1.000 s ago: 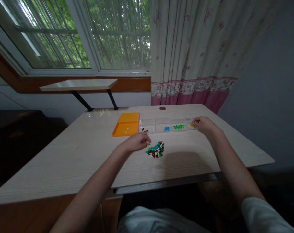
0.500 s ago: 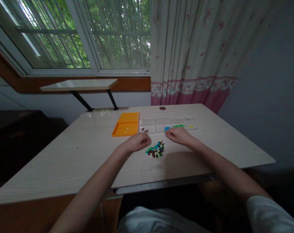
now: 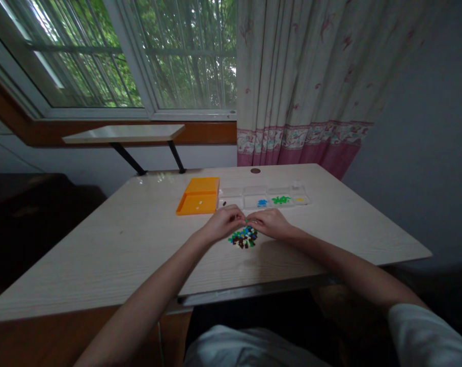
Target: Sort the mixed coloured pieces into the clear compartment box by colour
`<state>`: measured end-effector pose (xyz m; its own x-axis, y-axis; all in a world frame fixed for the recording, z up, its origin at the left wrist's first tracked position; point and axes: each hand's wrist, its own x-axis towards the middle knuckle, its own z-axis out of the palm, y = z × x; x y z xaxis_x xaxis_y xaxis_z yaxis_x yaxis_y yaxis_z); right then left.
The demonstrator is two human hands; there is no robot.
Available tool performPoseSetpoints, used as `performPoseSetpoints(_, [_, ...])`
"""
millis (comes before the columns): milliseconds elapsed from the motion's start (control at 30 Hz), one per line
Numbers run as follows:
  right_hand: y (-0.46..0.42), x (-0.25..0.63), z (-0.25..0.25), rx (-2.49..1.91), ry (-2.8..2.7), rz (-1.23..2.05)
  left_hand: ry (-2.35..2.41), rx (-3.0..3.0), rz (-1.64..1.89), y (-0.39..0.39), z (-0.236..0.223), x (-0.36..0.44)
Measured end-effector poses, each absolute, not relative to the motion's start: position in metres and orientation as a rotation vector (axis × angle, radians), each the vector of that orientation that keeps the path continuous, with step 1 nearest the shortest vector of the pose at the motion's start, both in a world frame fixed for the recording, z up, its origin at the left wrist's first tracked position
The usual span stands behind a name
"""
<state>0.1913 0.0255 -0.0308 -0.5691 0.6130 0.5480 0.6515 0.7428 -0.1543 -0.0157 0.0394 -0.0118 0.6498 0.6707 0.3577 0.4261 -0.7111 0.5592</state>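
Observation:
A pile of tiny mixed toy bricks (image 3: 243, 238), brown, green, blue and white, lies on the table. Over its far edge my left hand (image 3: 226, 223) and my right hand (image 3: 271, 223) meet with their fingertips almost touching. Both hands are closed in a pinch. A small green brick (image 3: 246, 220) shows between the fingertips; which hand bears it is hard to see. Behind the hands stands a clear compartment tray (image 3: 255, 190). Blue bricks (image 3: 262, 203), green bricks (image 3: 280, 200) and a few yellow bricks (image 3: 299, 200) lie in separate compartments, with a brown brick (image 3: 224, 203) in the leftmost.
An open orange case (image 3: 197, 196) with a few white pieces adjoins the tray's left end. The pale wooden table (image 3: 119, 255) carries a raised shelf (image 3: 127, 133) at the back left. A curtain (image 3: 292, 102) hangs behind the far edge.
My right hand has moved from the tray's front edge towards me and left, over the pile. My left hand has shifted slightly right to meet it. More green bricks are now visible.

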Motion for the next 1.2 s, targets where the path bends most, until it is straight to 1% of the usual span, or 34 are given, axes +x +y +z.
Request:
performPoseSetpoints(300, [0.026,0.194,-0.029,-0.876,-2.275,-0.158,0.908,2.377,0.806,0.038,-0.011,-0.015])
performPoseSetpoints(400, [0.028,0.201,-0.023,-0.906,-2.218,-0.218,0.927,2.430,0.748,0.039,-0.009,-0.018])
performPoseSetpoints(633, [0.034,0.222,-0.009,-0.974,-2.088,-0.390,0.764,2.640,0.552,0.041,-0.016,-0.020])
performPoseSetpoints(1000, [0.034,0.222,-0.005,-0.944,-2.084,-0.452,0.823,2.697,0.459,0.042,-0.020,-0.018])
performPoseSetpoints(1100, [0.042,0.231,-0.006,-0.994,-2.100,-0.480,0.825,2.693,0.471,0.042,-0.021,-0.018])
performPoseSetpoints(1200, [0.053,0.249,-0.006,-1.182,-2.120,-0.445,0.828,2.690,0.482,0.041,-0.021,-0.016])
